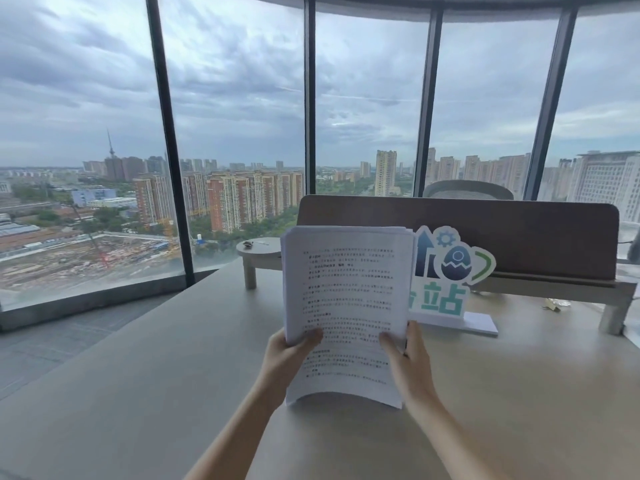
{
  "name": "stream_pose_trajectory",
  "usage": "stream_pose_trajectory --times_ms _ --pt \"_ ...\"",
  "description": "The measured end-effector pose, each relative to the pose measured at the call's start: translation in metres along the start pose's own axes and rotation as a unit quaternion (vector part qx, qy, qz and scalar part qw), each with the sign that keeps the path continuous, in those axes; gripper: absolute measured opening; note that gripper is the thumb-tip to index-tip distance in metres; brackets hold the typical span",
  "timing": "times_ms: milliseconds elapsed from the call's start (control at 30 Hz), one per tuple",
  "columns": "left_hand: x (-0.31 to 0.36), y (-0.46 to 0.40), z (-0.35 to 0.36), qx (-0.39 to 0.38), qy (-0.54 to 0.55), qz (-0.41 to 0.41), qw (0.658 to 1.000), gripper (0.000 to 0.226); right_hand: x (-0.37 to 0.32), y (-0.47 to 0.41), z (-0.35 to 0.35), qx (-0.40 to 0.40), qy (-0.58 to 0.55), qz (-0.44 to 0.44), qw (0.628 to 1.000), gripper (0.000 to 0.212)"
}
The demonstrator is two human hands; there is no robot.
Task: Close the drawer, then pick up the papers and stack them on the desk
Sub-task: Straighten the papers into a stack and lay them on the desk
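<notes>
A thick stack of white printed papers [346,299] stands upright on its lower edge on the pale desk [173,375], its bottom curling slightly. My left hand [289,355] grips the stack's left side, thumb on the front page. My right hand [407,358] grips the right side the same way. Both forearms reach in from the bottom of the view. No drawer is in view.
Behind the papers stands a teal and white cut-out sign [450,282] on a white base. A brown divider panel [519,233] on a low shelf riser [258,252] runs along the desk's far edge. Tall windows [239,133] lie beyond. A chair back [467,190] shows behind the panel.
</notes>
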State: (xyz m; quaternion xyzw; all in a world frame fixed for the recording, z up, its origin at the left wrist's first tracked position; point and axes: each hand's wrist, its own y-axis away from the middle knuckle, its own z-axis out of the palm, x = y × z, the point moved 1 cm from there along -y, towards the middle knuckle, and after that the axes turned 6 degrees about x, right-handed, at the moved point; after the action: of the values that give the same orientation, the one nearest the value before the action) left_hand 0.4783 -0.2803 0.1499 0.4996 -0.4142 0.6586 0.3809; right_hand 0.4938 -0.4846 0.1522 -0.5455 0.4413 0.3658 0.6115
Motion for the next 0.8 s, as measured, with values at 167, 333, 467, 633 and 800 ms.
stream_pose_trajectory --times_ms 167,333,467,633,800 --pt "0.002 -0.009 0.003 -0.015 -0.003 0.017 1.0 0.012 0.014 -0.002 0.0 0.002 -0.011 0.009 1.0 0.026" --pt "0.009 -0.02 0.011 0.036 0.009 0.053 0.998 0.005 -0.004 -0.016 0.003 0.007 -0.002 -0.048 0.999 0.023" --pt "0.013 -0.024 0.012 0.026 0.035 0.048 0.998 0.004 -0.014 -0.021 0.001 -0.016 0.043 -0.079 0.996 0.017" --pt "-0.026 -0.018 0.0 0.0 -0.011 -0.018 1.0 0.024 0.011 -0.012 -0.003 0.002 0.059 -0.043 0.997 0.012" --pt "-0.034 -0.017 0.003 -0.007 -0.032 -0.019 0.999 0.021 0.032 -0.008 -0.002 -0.009 0.076 0.011 0.997 0.011"
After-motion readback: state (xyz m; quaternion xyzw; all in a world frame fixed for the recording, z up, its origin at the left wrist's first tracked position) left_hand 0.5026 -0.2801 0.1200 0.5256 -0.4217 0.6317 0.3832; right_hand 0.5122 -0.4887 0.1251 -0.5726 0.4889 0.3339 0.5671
